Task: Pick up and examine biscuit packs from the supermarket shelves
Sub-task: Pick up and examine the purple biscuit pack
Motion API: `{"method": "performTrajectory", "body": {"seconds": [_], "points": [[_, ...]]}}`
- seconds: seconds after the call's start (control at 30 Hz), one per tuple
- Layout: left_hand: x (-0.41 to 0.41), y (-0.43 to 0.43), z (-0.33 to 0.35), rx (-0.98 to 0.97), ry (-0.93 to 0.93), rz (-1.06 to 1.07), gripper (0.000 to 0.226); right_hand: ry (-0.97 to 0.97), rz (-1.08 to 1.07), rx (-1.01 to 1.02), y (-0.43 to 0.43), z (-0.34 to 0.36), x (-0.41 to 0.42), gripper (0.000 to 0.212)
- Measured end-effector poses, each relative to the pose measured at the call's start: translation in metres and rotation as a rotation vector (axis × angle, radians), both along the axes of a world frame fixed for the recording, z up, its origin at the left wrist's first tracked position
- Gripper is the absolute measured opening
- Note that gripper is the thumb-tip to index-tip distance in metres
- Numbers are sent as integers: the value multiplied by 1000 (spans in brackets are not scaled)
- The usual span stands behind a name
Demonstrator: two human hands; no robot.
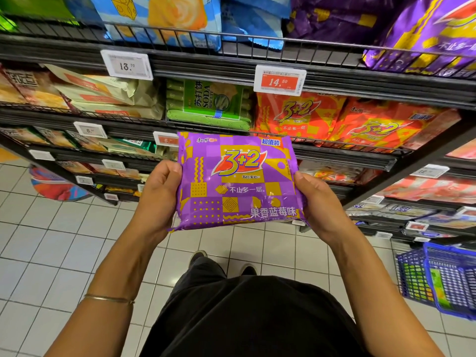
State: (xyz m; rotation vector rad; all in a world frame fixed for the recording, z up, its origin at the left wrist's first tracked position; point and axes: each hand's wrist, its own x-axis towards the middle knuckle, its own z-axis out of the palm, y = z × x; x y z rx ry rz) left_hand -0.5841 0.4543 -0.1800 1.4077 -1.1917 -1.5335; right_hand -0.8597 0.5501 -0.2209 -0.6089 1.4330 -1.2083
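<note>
Two bare arms are extending forward from the bottom of the view, angling inward toward a purple biscuit pack point(237, 181) that they are holding up between them, its printed front facing the wearer. The left hand point(159, 199) is gripping the pack's left edge, thumb lying across the front and fingers wrapping out of sight behind. The right hand point(316, 202) is gripping the pack's right edge the same way, with its thumb on the front and fingers hidden behind. Below the pack, the left forearm point(108, 269) is wearing a thin bracelet point(109, 298). The right forearm point(365, 274) is bare.
</note>
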Motion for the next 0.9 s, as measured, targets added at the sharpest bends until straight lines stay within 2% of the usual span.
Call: {"method": "performTrajectory", "body": {"seconds": [0.23, 0.3, 0.4, 0.47, 0.5, 0.57, 0.6, 0.73, 0.8, 0.9], "points": [[-12, 1, 27, -159, 40, -32, 38, -184, -82, 23, -3, 6, 15, 38], [-18, 3, 36, -191, 69, -55, 34, -204, -56, 21, -4, 10, 22, 47], [-35, 11, 47, -225, 248, -141, 26, -217, -62, 13, -7, 9, 33, 69], [-47, 15, 48, -181, 410, -179, 33, -286, -54, -16, -8, 10, 39, 63], [-52, 16, 46, -157, 436, -210, 46, -334, -37, -31, -9, 12, 41, 57], [-60, 20, 36, -99, 408, -308, 76, -406, 5, -48, -10, 20, 45, 46], [-62, 22, 31, -63, 370, -333, 81, -425, 35, -47, -10, 24, 47, 42], [-68, 20, 9, -20, 264, -210, 44, -345, 172, 26, -11, 38, 53, 37], [-70, 15, 7, 3, 280, -149, 48, -298, 216, 92, -10, 43, 53, 43], [-73, 13, 14, 67, 303, -117, 70, -331, 262, 197, -5, 48, 48, 51]]}}
